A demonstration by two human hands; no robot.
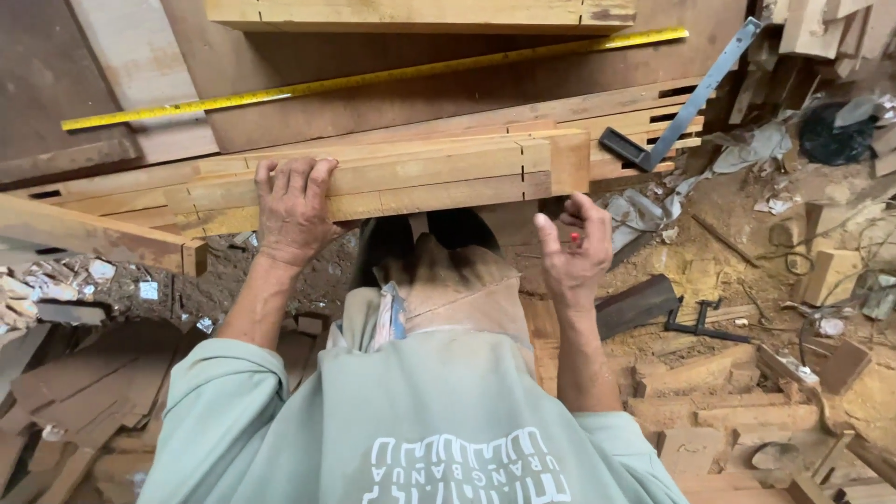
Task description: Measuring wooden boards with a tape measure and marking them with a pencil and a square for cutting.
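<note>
— Hands on show, both over the bench edge. Where's the left hand?

— Flat on the beam, fingers curled over its top edge, palm pressing the near face. A firm hold, not a pinch.

— And that beam?

— Lying lengthwise along the front of the bench, stacked on other boards, dark cut lines near its right end.

— Right hand?

— Just below the beam's right end, off the wood. Fingers half curled around a small red thing, maybe a pencil; too little shows to be sure.

— Anything behind?

— Yellow tape stretched slantwise across the brown board. Square leaning at the right, dark stock down, blade pointing up.

— Below?

— Offcuts and sawdust all over the floor, plus a dark clamp to the right of the right hand.
</note>
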